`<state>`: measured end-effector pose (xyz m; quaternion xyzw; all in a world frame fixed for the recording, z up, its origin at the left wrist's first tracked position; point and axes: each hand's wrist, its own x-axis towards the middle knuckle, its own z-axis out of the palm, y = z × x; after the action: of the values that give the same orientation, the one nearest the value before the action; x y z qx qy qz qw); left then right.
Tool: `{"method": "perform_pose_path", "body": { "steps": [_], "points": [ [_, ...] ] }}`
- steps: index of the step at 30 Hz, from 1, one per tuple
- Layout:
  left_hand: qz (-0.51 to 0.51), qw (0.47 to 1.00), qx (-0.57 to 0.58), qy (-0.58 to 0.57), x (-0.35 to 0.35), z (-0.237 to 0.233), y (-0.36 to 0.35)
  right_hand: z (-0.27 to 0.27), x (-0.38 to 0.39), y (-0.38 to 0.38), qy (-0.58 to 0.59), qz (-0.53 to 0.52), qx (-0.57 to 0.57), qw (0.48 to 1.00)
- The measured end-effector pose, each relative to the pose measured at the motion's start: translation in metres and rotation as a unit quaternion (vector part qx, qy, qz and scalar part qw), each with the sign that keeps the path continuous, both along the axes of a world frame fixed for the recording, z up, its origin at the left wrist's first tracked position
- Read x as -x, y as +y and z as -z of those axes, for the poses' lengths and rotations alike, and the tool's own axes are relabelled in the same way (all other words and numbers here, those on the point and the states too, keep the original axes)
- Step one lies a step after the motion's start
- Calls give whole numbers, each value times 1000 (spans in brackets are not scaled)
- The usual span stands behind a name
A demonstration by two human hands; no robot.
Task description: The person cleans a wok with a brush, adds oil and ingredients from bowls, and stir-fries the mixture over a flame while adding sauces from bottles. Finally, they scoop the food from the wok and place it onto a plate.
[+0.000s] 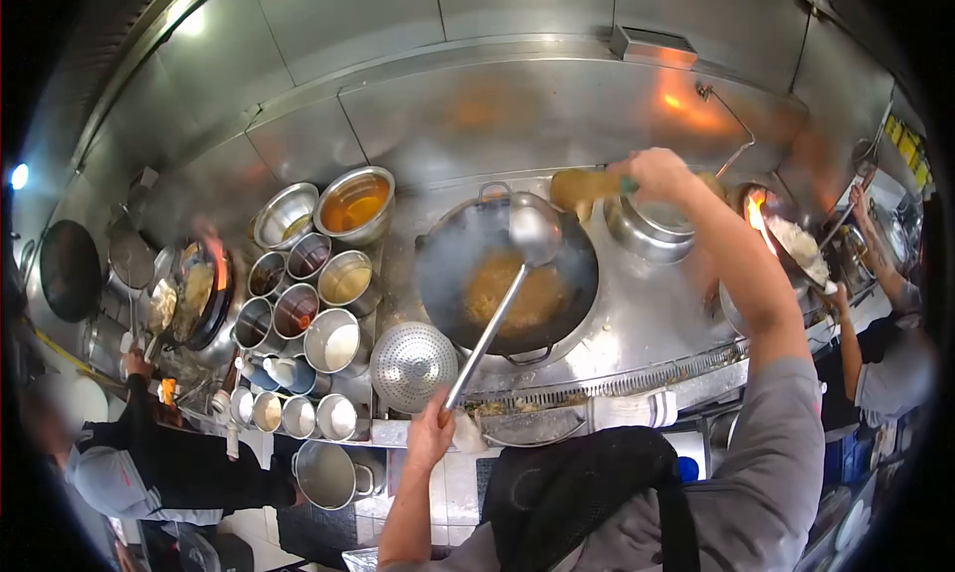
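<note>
My left hand (430, 435) is closed round the handle end of a long metal ladle (487, 345). The ladle's bowl hangs over the far side of a black wok (438, 313), which holds simmering brown liquid (517, 291) under steam. My right hand (657, 174) is raised behind the wok and closed on a blurred amber-brown object (585, 188) with a green part near my fingers. That object points left toward the wok's far right rim; its exact kind does not show. Beneath my right wrist stands a round steel pot (652, 236).
Left of the wok are a perforated strainer (414, 366), several steel seasoning containers (333, 340) and a bowl of orange liquid (354, 206). Flames rise round a wok (791, 249) at right and a pan (199, 295) at left, each beside another person. A folded cloth (633, 410) lies along the front edge.
</note>
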<state>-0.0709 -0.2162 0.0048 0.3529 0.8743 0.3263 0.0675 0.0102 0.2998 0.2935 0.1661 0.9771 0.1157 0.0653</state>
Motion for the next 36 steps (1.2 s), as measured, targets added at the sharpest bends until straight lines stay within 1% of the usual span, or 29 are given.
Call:
{"method": "perform_pose_path", "body": {
  "steps": [1, 2, 3, 4, 5, 6, 7, 8, 10, 12, 13, 15, 16, 17, 18, 19, 21, 22, 23, 24, 25, 26, 27, 28, 30, 32, 34, 35, 36],
  "points": [
    [5, 999, -12, -45, -6, 0, 2, 7, -9, 11, 189, -37, 27, 981],
    [10, 995, -26, -93, -14, 3, 7, 23, -12, 17, 188, -37, 25, 981],
    [24, 991, -56, -121, -23, 5, 17, 34, -18, -5, 307, 31, 242, 920],
    [24, 991, -55, -121, -31, 8, 27, 43, -25, -22, 405, 98, 445, 793],
    [43, 981, -131, -140, -37, 12, 36, 45, -33, -30, 407, 98, 446, 791],
    [62, 964, -208, -156, -41, 14, 44, 42, -43, -36, 266, 77, 324, 905],
    [46, 950, -195, -239, -46, 15, 46, 38, -54, -41, 113, 53, 187, 974],
    [46, 951, -194, -235, -50, 17, 44, 36, -63, -43, -45, 27, 43, 998],
    [40, 871, -278, -403, -57, 15, 51, 26, -83, -22, 14, 43, 64, 997],
    [46, 851, -306, -424, -72, 1, 54, 21, -100, -9, 72, 60, 91, 991],
    [53, 829, -333, -447, -78, -6, 59, 21, -107, -4, 252, 60, 168, 951],
    [55, 836, -331, -435, -93, -6, 66, 48, -106, -3, 537, 35, 303, 787],
    [57, 840, -329, -428, -102, -4, 68, 58, -111, -16, 542, -6, 266, 797],
    [56, 841, -323, -430, -110, -1, 70, 62, -127, -21, 353, 31, 197, 914],
    [43, 880, -292, -373, -116, 4, 75, 53, -147, -28, 143, 64, 117, 981],
    [29, 913, -261, -313, -122, 7, 79, 45, -161, -21, 141, 67, 119, 981],
    [3, 936, -211, -280, -136, 11, 79, 34, -186, 4, -29, 58, 67, 996],
    [-1, 949, -187, -253, -142, 10, 82, 45, -199, 21, -31, 57, 68, 996],
    [-5, 960, -163, -226, -147, 10, 84, 62, -212, 42, 182, 47, 123, 974],
    [6, 957, -165, -240, -154, 10, 86, 74, -222, 53, 385, 36, 175, 905],
    [16, 951, -167, -258, -167, 7, 87, 58, -220, 13, 424, 178, 206, 864],
    [10, 949, -165, -267, -177, 6, 92, 98, -217, 23, 541, 10, 242, 805],
    [37, 959, -137, -247, -183, -3, 102, 103, -231, 18, 346, 54, 179, 920],
    [60, 965, -112, -229, -195, -4, 105, 105, -243, 15, 128, 88, 104, 982],
    [76, 957, -46, -276, -206, 27, 106, 121, -263, 42, -47, 104, 72, 991],
    [111, 935, -105, -319, -225, 78, 115, 148, -293, 48, 108, 202, 157, 961],
    [103, 898, -106, -414, -245, 85, 133, 196, -309, 53, 272, 217, 230, 909],
    [111, 856, -101, -495, -251, 87, 145, 212, -306, 43, 262, 204, 231, 914],
    [97, 845, -91, -518, -259, 94, 158, 226, -300, 30, 303, 233, 299, 874]
  ]
}}
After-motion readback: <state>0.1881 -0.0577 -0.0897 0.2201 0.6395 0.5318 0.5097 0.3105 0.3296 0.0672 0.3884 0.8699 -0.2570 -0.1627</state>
